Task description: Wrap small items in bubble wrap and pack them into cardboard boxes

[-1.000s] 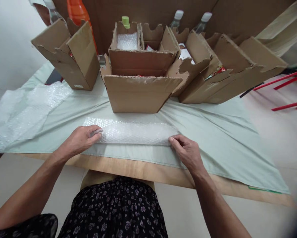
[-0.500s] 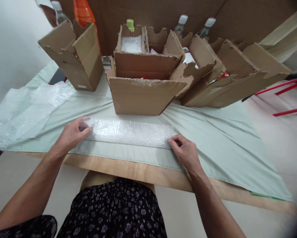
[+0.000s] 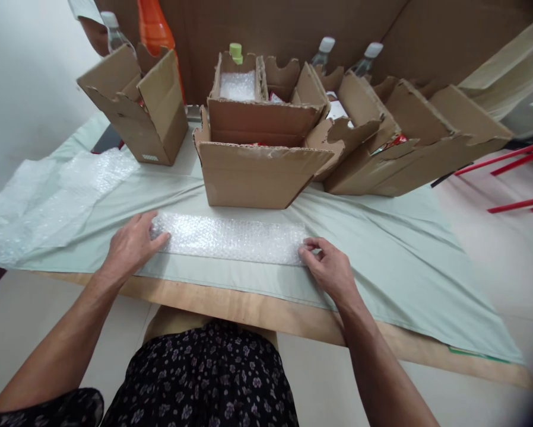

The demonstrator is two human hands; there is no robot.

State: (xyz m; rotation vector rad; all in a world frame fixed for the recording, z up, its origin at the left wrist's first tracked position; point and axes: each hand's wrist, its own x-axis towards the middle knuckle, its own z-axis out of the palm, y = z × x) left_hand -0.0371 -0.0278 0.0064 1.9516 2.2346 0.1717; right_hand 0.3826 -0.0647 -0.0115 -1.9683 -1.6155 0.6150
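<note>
A long, narrow strip of folded bubble wrap (image 3: 231,238) lies flat on the cloth in front of me. At its left end rests my left hand (image 3: 132,242), thumb and fingers spread apart and touching the end of the wrap. My right hand (image 3: 329,267) pinches the wrap's right end between thumb and fingers. Just beyond the strip stands an open cardboard box (image 3: 253,178) with something red inside, mostly hidden by its front wall.
More open cardboard boxes (image 3: 377,169) stand at the back and right, and another box (image 3: 137,112) at the left. Loose bubble wrap (image 3: 70,196) covers the left side. Behind are bottles (image 3: 324,50) and an orange bottle (image 3: 156,26). The table's wooden edge (image 3: 231,305) runs nearest me.
My left hand has opened from its grip, its thumb and fingers now spread over the strip's left end, which lies flatter. The right hand stays at the other end, nearly unmoved.
</note>
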